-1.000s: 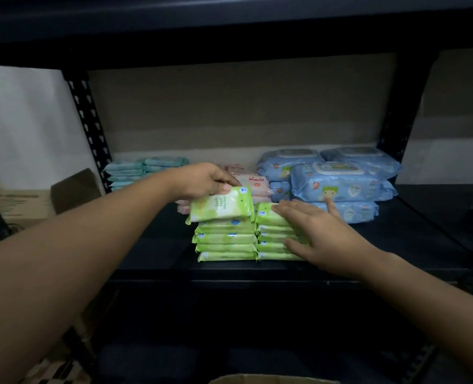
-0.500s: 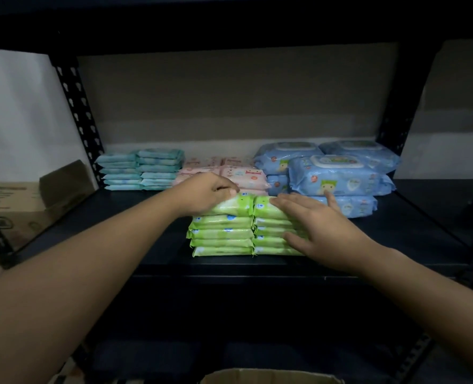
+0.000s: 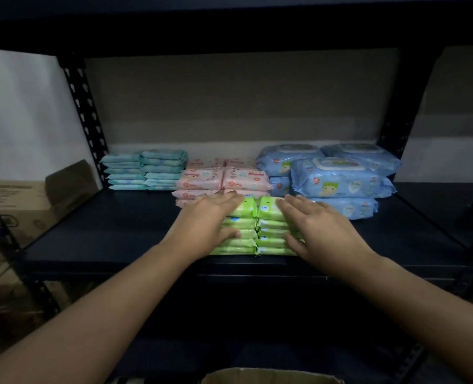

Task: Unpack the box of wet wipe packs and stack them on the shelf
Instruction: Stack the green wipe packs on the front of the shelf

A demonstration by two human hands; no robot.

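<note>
Your left hand (image 3: 206,220) lies flat on the left green stack (image 3: 239,231), fingers straight across the top pack, thumb against the stack's near face. It's pressing, not gripping. Your right hand (image 3: 317,230) does the same on the right green stack (image 3: 271,227): fingers relaxed and spread over the top, thumb low on the near side. Neither hand is holding a pack.

The two green stacks stand side by side, touching, near the front edge of the dark shelf (image 3: 105,234), roughly centre. Each looks about five packs high.

Just behind them, the pink packs (image 3: 224,180) are stacked in two columns, with more pink behind. Far left at the back, the teal packs (image 3: 144,169) stand in two columns beside the perforated upright (image 3: 84,117). Far right, the large blue packs (image 3: 337,178) are piled two or three deep, close to the right green stack.

The cardboard box (image 3: 271,376) shows only its top rim at the bottom edge, nearest you; contents hidden. Another carton (image 3: 22,200) sits off to the left, outside the shelf frame.
</note>
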